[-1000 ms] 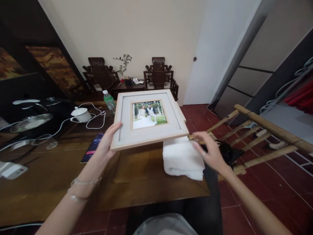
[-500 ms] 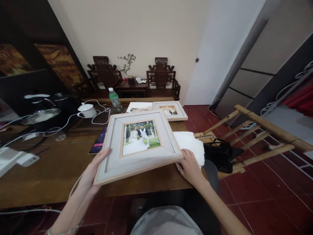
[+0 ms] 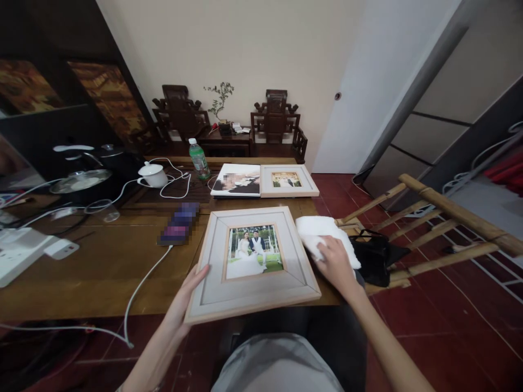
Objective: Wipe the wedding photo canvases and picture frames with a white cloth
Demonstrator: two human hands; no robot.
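White cloth (image 3: 321, 225) is gripped in the curled right hand (image 3: 335, 265) — the left hand (image 3: 184, 298) clamps the picture frame (image 3: 253, 265).

Near picture frame (image 3: 253, 291) pale grey, edged beige; towel (image 3: 322, 226) white; table (image 3: 102, 283) brown; bottle (image 3: 199, 159) green; floor tiles (image 3: 441, 310) dark red.

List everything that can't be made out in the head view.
In the head view:
Left hand: fingers other than the thumb, hidden under the held picture frame.
Smartphone: screen contents, pixelated.
Power strip: cut off by the left edge.
Red cloth: cut off by the right edge.
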